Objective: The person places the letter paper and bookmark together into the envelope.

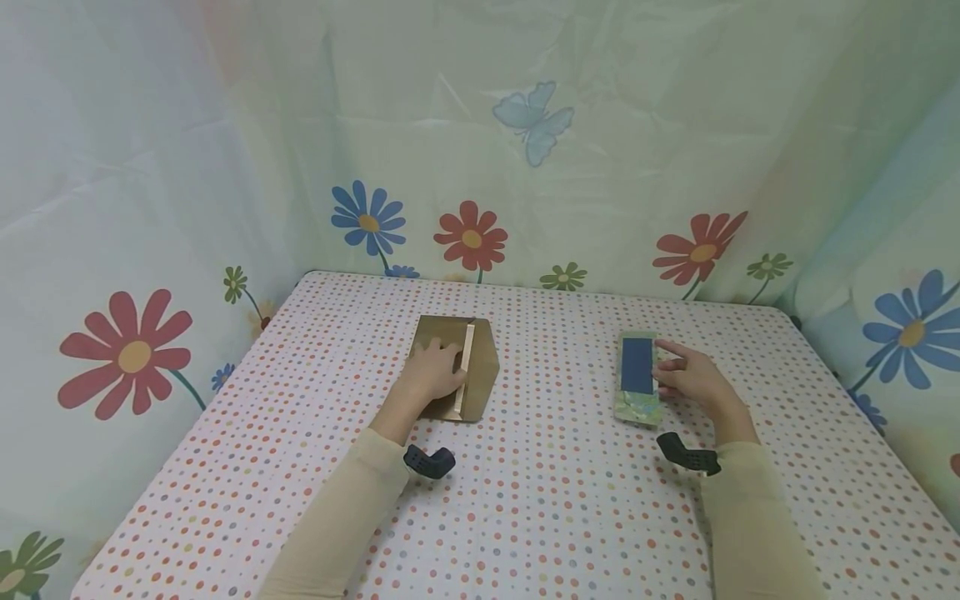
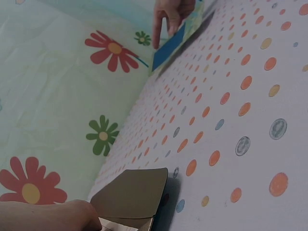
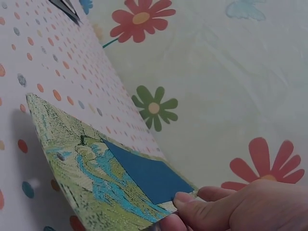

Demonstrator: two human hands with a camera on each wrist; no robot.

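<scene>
A person is reaching both arms over a dotted cloth (image 1: 540, 500), and I am reading the tabletop as a dial, with twelve at its far edge. Around eleven o'clock a brown envelope (image 1: 483, 367) is lying with its flap folded out toward three and a pale strip (image 1: 464, 367) running along the fold. The left hand (image 1: 435, 373) is resting over the envelope's body, its fingers bending downward; whether they are gripping or only pressing, I am not managing to tell.

Around two o'clock, well apart from the envelope, the right hand (image 1: 696, 382) is pinching a patterned card (image 1: 637, 408), its thumb pressing on the face and other fingers tucking underneath along the three o'clock edge. Green and bright blue swirls are covering the card, and a plain dark-blue rectangle (image 1: 637, 365) is filling its upper part. A shadow is falling on the cloth beside the card.

Both pale sleeves (image 1: 337, 508) are ending at the wrists, where black devices (image 1: 430, 462) are sitting. Behind the table a pale curtain (image 1: 412, 100) is hanging, a blue butterfly (image 1: 536, 125) showing at twelve, a blue flower (image 1: 367, 222) at eleven and a red flower (image 1: 702, 252) between one and two
</scene>
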